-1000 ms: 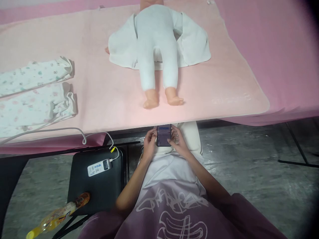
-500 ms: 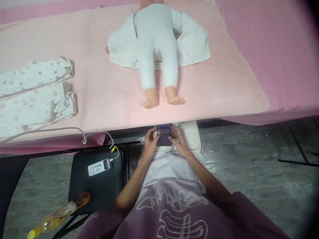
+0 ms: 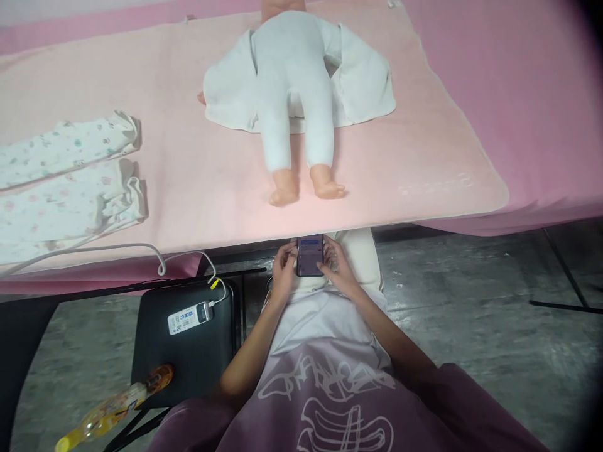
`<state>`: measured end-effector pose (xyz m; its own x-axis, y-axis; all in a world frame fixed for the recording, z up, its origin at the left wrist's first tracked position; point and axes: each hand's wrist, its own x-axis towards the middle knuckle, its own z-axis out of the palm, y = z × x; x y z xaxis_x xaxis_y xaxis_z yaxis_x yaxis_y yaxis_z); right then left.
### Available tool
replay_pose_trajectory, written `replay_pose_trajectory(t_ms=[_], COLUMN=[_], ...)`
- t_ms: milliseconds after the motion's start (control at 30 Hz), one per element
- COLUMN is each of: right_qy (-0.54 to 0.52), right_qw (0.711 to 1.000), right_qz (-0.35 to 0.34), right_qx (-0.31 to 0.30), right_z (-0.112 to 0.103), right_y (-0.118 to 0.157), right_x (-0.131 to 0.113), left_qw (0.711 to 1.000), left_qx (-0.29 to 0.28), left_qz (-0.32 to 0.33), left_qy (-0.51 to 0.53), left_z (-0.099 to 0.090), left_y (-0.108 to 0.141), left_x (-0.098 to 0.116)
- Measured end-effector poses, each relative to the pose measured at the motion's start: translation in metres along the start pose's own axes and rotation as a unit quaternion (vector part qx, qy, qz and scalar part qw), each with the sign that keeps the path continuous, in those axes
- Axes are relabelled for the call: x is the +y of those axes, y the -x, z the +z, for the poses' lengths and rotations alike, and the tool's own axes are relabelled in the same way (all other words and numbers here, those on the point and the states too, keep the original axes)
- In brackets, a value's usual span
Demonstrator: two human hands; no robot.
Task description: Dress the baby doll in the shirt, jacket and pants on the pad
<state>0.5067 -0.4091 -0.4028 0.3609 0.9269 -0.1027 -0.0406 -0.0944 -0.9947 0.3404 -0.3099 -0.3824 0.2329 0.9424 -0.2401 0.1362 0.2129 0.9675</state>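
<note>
- Held upright-long between left hand [image 3: 284, 267] and right hand [image 3: 338, 270]: a dark phone [image 3: 309, 256], screen up, over the lap and just beside the near edge of the pink mat [image 3: 188, 201].
- Clamped on the phone from both sides, fingers curled at the long edges, right thumb at the lower right of the screen; cannot tell how firmly pressed.
- Likely to handle as light, stiff and thin, with smooth, slippery glass, fragile if dropped to the floor [image 3: 471, 345].
- Best taken by both long edges, low down, with fingertips kept off the screen and some support underneath.
- Lying farther off on the mat: a doll [image 3: 293, 69] in white, feet towards the near edge, with a white jacket [image 3: 226, 94] spread open at both sides; probably soft in its cloth, best lifted under the trunk.
- Laid at the left of the mat: printed baby clothes [image 3: 56, 207], likely light and limp, near a pale cable [image 3: 113, 247].
- Set on a black stool [image 3: 164, 364] to the near left: a white power bank [image 3: 181, 321], plugged into a lead.
- Seen tilted at the stool's near left: a yellow-capped bottle [image 3: 110, 411], probably smooth plastic.
</note>
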Motion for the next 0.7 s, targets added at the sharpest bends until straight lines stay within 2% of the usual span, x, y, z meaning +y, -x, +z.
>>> replay_pose_trajectory(t_ms=[133, 400, 700], right_qy=[-0.010, -0.016, -0.029], right_qw=[1.000, 0.995, 0.997], right_qz=[0.004, 0.005, 0.013], right_qx=[0.017, 0.099, 0.074], right_z=[0.001, 0.010, 0.000], right_y=[-0.003, -0.019, -0.012], right_x=[-0.001, 0.001, -0.001], left_qw=[1.000, 1.000, 1.000], left_qx=[-0.002, 0.003, -0.011], left_qz=[-0.002, -0.004, 0.007], left_qy=[0.011, 0.010, 0.009], left_z=[-0.001, 0.000, -0.005], left_y=[0.001, 0.000, 0.001], left_x=[0.004, 0.002, 0.001])
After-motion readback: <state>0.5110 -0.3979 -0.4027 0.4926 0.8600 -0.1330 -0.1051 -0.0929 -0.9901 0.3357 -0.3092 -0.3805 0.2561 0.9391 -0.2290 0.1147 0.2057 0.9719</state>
